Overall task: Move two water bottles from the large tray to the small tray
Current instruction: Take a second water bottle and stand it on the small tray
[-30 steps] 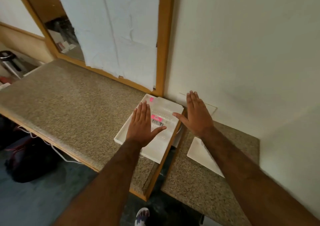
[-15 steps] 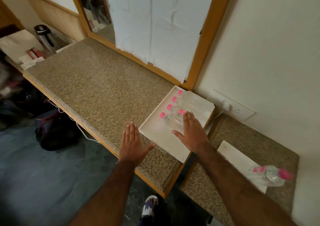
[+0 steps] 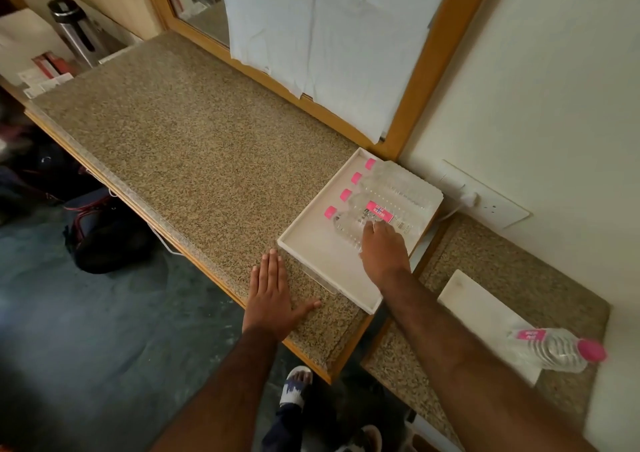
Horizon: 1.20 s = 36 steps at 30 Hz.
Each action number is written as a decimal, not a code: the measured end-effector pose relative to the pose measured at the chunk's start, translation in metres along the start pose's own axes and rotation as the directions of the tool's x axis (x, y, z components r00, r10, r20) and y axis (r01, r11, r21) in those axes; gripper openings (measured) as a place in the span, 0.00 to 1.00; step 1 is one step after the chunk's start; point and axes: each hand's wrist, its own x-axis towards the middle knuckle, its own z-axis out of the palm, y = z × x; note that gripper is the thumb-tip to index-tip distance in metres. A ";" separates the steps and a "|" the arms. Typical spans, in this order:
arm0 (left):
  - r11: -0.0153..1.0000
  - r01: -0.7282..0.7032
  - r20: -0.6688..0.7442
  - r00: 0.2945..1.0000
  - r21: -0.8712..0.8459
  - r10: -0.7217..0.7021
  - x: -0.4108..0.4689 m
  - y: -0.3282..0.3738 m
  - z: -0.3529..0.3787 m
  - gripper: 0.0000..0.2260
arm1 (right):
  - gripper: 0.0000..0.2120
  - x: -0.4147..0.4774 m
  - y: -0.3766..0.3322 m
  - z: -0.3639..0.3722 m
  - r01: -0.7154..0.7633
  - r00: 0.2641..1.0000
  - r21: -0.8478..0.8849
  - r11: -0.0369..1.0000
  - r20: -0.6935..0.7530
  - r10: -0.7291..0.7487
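The large white tray (image 3: 322, 264) sits at the right end of the long granite counter. It holds several clear water bottles with pink caps, lying side by side. My right hand (image 3: 382, 254) reaches into it, fingers curled over the nearest bottle (image 3: 346, 226), which still lies in the tray. My left hand (image 3: 273, 295) rests flat and open on the counter just left of the tray's front corner. The small white tray (image 3: 478, 309) lies on the lower counter to the right, with one water bottle (image 3: 550, 349) lying across its far right end.
A gap (image 3: 391, 309) separates the two counters. A wall socket with a white plug (image 3: 471, 198) is behind the large tray. A paper-covered mirror (image 3: 329, 36) backs the counter. A metal flask (image 3: 74, 32) stands far left. A black bag (image 3: 104, 237) lies on the floor.
My left hand moved off the large tray to the counter's front edge. My right hand slid down onto the nearest bottle and its fingers curled. The view swung right, revealing the bottle on the small tray.
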 end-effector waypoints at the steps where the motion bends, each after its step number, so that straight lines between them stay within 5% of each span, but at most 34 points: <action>1: 1.000 -0.002 -0.010 1.000 -0.005 0.002 0.000 0.001 0.000 0.56 | 0.26 0.004 -0.003 -0.003 -0.017 1.000 -0.010 1.000 0.011 0.017; 17: 1.000 -0.002 0.051 0.999 -0.001 0.002 -0.001 0.001 -0.008 0.56 | 0.24 0.013 -0.014 -0.012 -0.116 0.993 0.128 0.985 -0.003 0.117; 24: 0.987 0.063 0.026 0.998 -0.146 -0.060 0.006 0.018 -0.031 0.61 | 0.30 0.001 -0.001 -0.037 -0.089 0.994 0.401 0.912 -0.024 0.108; 36: 0.929 -0.333 -0.135 0.940 -0.159 0.314 0.036 0.111 -0.093 0.58 | 0.29 -0.045 0.091 -0.083 -0.091 0.974 0.812 0.577 -0.048 0.221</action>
